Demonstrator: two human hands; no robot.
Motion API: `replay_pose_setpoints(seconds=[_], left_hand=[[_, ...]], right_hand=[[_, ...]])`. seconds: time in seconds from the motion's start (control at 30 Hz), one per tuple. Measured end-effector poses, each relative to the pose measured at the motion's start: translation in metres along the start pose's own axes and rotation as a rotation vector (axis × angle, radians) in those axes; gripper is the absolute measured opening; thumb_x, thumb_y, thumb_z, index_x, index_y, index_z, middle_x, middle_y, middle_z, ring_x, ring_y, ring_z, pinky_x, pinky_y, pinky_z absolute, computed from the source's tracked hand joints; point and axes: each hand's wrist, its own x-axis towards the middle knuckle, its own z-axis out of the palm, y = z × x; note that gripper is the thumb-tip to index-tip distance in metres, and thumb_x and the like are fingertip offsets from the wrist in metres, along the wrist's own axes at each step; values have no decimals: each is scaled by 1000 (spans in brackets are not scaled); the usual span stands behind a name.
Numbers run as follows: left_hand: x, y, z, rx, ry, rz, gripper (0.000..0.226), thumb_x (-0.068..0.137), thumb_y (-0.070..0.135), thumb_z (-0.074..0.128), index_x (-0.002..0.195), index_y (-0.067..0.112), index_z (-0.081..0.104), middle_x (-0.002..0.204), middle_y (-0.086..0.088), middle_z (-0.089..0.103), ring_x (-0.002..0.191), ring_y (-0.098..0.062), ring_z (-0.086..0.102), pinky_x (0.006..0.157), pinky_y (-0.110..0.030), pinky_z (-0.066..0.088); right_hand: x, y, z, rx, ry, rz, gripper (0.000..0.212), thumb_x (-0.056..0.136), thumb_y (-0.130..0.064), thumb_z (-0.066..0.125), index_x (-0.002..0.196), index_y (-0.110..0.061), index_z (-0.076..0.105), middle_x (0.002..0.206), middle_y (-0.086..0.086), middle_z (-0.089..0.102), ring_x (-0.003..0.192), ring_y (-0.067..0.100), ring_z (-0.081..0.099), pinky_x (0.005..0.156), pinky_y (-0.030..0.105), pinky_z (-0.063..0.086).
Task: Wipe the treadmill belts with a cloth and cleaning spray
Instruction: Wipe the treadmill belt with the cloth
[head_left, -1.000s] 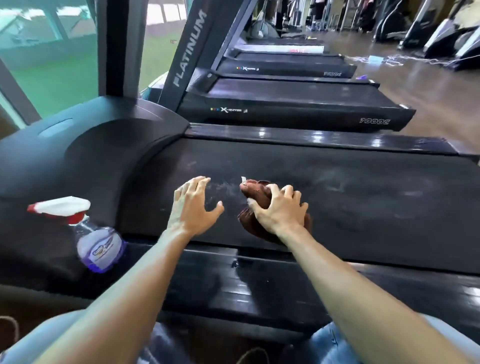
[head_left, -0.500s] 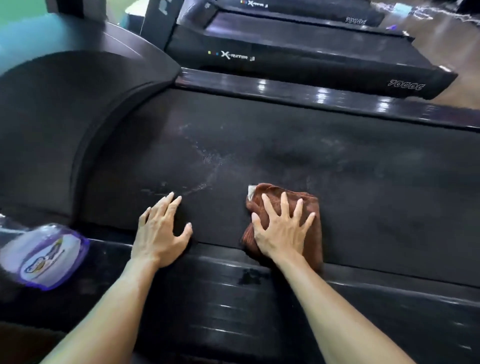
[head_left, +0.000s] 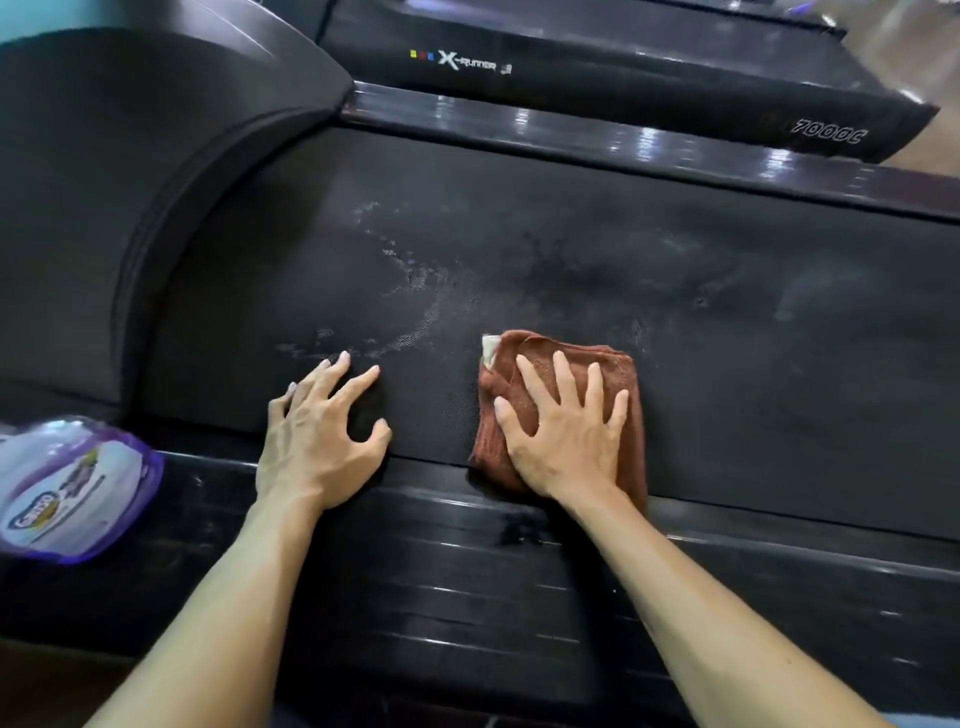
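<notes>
A black treadmill belt (head_left: 649, 291) runs across the view, with pale damp streaks left of its middle. A folded brown cloth (head_left: 618, 374) lies at the belt's near edge. My right hand (head_left: 563, 431) presses flat on the cloth with fingers spread. My left hand (head_left: 317, 436) rests on the belt's near edge to the left of the cloth, fingertips touching the belt, thumb apart, holding nothing. The cleaning spray bottle (head_left: 67, 493), clear with a purple label, stands at the far left on the side rail; its top is cut off by the frame.
A glossy black side rail (head_left: 467, 571) lies between me and the belt. The curved motor hood (head_left: 130, 182) rises at the left. A second rail (head_left: 623, 140) borders the far side, with a neighbouring X-Runner treadmill (head_left: 597, 67) beyond.
My right hand went from gripping the bunched cloth to pressing it flat at the belt's near edge. The left hand settled onto the belt. My view tilted down and closer.
</notes>
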Motion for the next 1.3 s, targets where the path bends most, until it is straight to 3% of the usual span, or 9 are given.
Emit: replay_pose_setpoints(seconds=[0.2,0.4,0.5,0.63,0.8,0.93,1.0,1.13,1.3], left_hand=[[-1,2,0,24,-7,-16,62,92,46,60,151,43,43,167,11,24,154,-6,13,124,-37,13],[0,2,-2,24,-25,-20,63,92,47,61,152,44,42,167,12,23,155,-6,13,124,-38,14],[-1,2,-2,27,-24,-17,63,92,46,61,152,44,42,167,12,23,155,-6,12,124,-37,14],[-1,3,-2,31,-20,-22,62,92,46,61,151,44,42,167,12,23,155,-6,12,124,-37,13],[-1,4,-3,11,-12,-35,61,91,46,61,150,46,43,167,15,23,154,-4,12,124,-34,13],[-2,5,-4,-1,-5,-40,61,91,46,63,149,46,44,166,16,24,153,-4,13,124,-34,14],[-2,4,-3,4,0,-31,62,91,46,63,149,46,45,166,15,25,154,-5,14,124,-36,16],[-1,3,-3,8,-3,-26,62,91,46,63,150,45,44,166,14,25,154,-5,14,124,-37,17],[-1,2,-2,20,-2,-14,62,91,47,62,150,45,43,167,14,24,154,-5,14,124,-37,16]], right_hand=[[63,-10,-7,-17,9,195,71,97,-73,23,163,-48,14,174,2,6,157,44,-4,120,70,-7],[22,-54,4,-34,-21,-203,70,96,-76,24,161,-51,15,174,-2,6,158,38,-9,122,65,-9],[-8,-15,5,-3,17,-41,73,94,-80,21,161,-52,15,174,-4,5,159,35,-7,123,63,-9],[33,3,-7,13,-2,239,74,95,-78,21,162,-48,14,174,1,4,158,39,-6,122,66,-7],[72,-36,-5,13,-1,120,72,98,-73,22,164,-45,13,175,4,3,158,42,-6,121,68,-9],[34,-51,2,31,25,-7,72,97,-76,22,162,-48,13,175,1,4,159,37,-9,122,64,-11],[16,-46,6,37,38,60,73,95,-78,22,162,-49,14,174,-1,4,159,36,-8,122,63,-13],[31,-25,3,32,71,368,77,94,-78,21,163,-44,19,174,6,6,157,43,-3,121,68,-7],[86,-30,-5,5,2,162,74,96,-75,23,163,-45,16,174,3,5,158,40,-5,122,67,-8]])
